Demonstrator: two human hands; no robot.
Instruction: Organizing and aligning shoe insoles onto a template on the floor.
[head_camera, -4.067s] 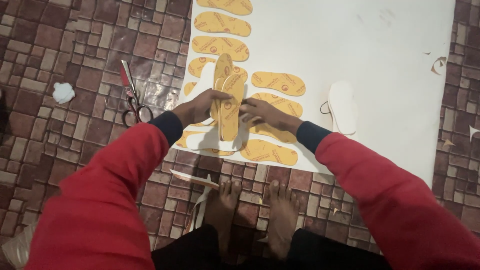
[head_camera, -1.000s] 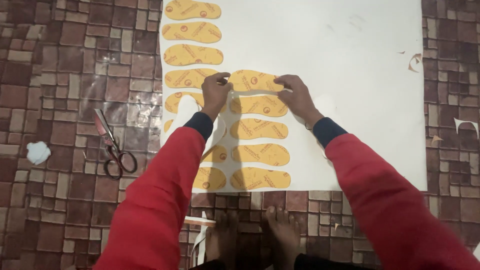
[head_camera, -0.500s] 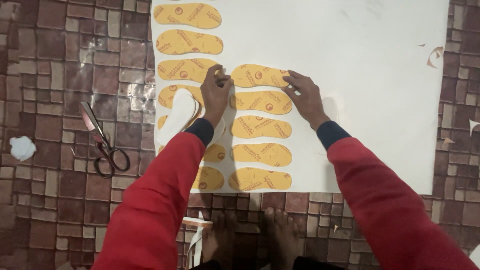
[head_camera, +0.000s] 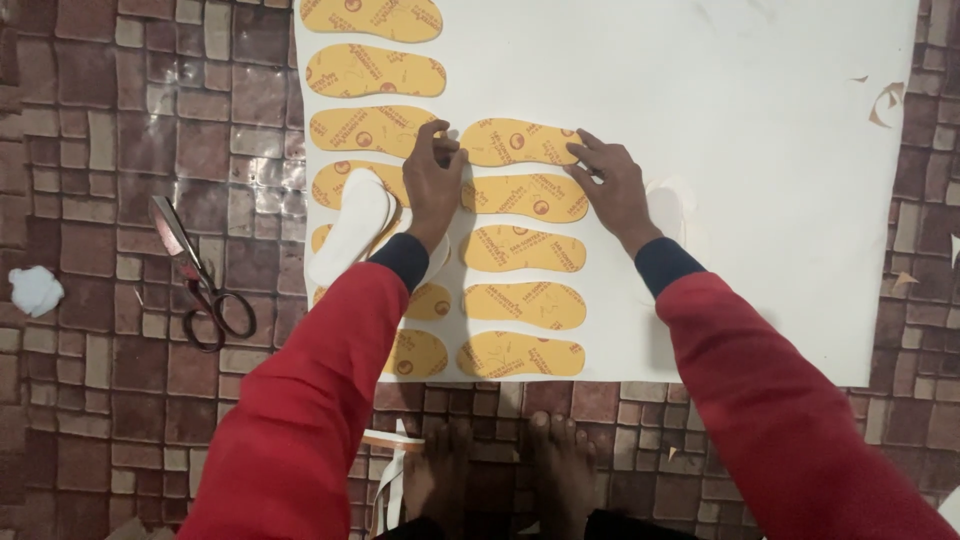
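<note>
Pressing flat, your left hand (head_camera: 432, 180) and right hand (head_camera: 615, 185) pinned the top yellow insole (head_camera: 515, 143) by its ends at frame centre on the white sheet (head_camera: 760, 150). Two columns were laid; the sheet's right stayed bare. Scissors (head_camera: 200, 275) lay left.

Scissors (head_camera: 200, 275) lay on the brick-pattern floor (head_camera: 100, 100), left of the white sheet (head_camera: 750, 150), blades pointing up-left, dark handles toward the feet (head_camera: 500, 465). White wad (head_camera: 35, 290) sat near the left edge, well apart from the scissors. Small paper scraps (head_camera: 885, 100) rested at the sheet's upper right corner. White strips (head_camera: 390, 480) lay beside the left foot.
</note>
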